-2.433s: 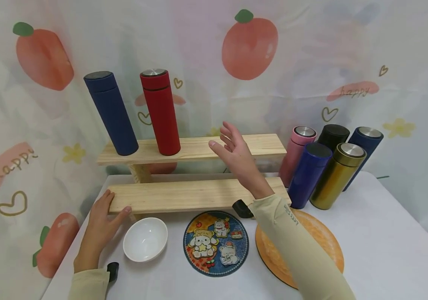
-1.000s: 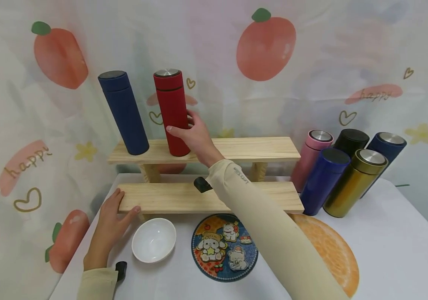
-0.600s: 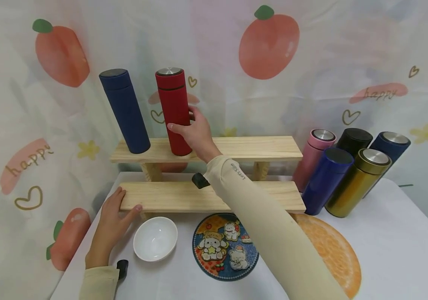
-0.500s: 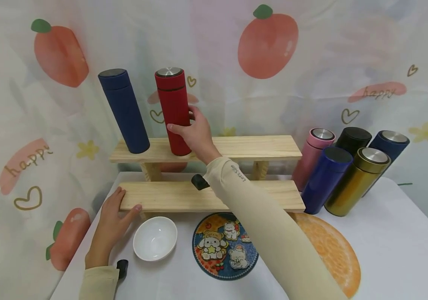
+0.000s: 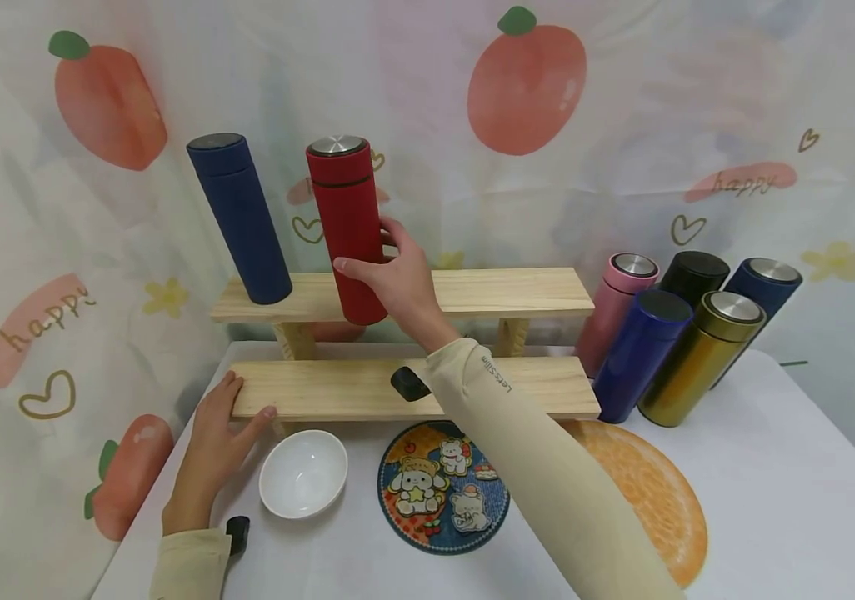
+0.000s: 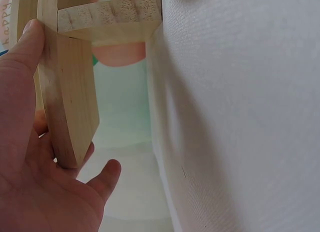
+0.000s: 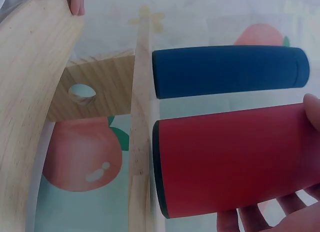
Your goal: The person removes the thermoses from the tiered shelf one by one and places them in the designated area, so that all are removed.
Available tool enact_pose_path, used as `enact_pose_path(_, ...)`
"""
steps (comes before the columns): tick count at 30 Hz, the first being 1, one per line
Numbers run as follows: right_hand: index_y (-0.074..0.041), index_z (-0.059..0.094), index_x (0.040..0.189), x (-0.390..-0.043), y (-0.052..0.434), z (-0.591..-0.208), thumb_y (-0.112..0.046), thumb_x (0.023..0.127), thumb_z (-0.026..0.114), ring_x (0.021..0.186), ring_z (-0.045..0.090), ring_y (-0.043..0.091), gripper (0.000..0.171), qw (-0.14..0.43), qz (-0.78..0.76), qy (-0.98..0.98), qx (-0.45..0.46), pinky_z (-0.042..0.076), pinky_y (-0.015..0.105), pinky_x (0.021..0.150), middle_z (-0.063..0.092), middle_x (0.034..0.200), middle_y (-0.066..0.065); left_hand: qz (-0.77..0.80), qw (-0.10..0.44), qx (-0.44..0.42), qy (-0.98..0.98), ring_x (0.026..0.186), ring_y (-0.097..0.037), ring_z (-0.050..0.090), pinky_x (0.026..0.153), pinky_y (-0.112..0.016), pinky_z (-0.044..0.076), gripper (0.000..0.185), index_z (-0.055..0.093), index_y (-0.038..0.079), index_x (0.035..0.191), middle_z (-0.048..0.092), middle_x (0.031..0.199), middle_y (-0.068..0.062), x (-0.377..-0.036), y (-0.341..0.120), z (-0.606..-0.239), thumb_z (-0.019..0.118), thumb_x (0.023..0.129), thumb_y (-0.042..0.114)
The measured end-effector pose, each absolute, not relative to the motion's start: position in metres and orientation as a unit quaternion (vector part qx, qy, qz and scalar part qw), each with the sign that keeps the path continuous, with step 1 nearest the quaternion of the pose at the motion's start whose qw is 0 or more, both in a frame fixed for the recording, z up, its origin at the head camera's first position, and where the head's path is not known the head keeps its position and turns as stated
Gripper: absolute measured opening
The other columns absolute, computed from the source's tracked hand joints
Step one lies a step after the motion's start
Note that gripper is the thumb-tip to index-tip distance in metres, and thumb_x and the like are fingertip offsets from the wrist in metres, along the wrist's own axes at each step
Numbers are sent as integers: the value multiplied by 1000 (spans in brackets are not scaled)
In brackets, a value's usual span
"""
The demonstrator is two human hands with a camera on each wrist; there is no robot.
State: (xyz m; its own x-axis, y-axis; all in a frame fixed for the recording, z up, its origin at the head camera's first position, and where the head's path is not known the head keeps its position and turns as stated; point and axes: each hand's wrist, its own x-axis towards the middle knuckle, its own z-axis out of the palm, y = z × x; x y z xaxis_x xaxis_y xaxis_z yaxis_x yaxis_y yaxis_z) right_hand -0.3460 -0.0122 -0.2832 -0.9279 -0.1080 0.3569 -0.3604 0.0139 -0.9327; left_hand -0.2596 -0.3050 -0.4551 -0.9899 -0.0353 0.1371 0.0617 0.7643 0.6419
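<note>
My right hand [image 5: 411,285] grips a red thermos [image 5: 345,208] around its middle, thumb at the front and fingers behind. The thermos's base overlaps the front edge of the upper plank; in the right wrist view its dark base rim shows beside the plank [image 7: 141,142]. My left hand [image 5: 210,442] holds the left end of the two-tier wooden shelf's lower plank [image 5: 367,390]. In the left wrist view, the thumb lies on one side of that plank [image 6: 65,97] and fingers reach round its end. A navy thermos [image 5: 242,221] stands at the left of the upper plank [image 5: 510,292].
Right of the shelf stand pink [image 5: 615,308], black [image 5: 693,279], blue [image 5: 641,354], gold [image 5: 701,358] and dark blue [image 5: 768,287] thermoses. A white bowl [image 5: 303,475], a cartoon-printed round mat [image 5: 442,492] and an orange-slice mat [image 5: 656,492] lie in front.
My right hand moved left from above the upper plank, took hold of the red thermos and has now brought it forward to the plank's front edge. The left hand keeps its place.
</note>
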Motion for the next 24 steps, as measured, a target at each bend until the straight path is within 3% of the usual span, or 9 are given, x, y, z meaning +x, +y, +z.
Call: enact_pose_path(24, -14, 55, 153, -301, 42, -303, -22, 91, 82, 119, 64, 29, 69, 126, 699, -684, 164, 60, 51, 95, 62, 138, 4, -338, 66, -12, -939, 158, -52, 13, 123, -72, 18, 96, 25, -9, 165, 13, 175, -28, -260, -306, -457, 67, 104, 52)
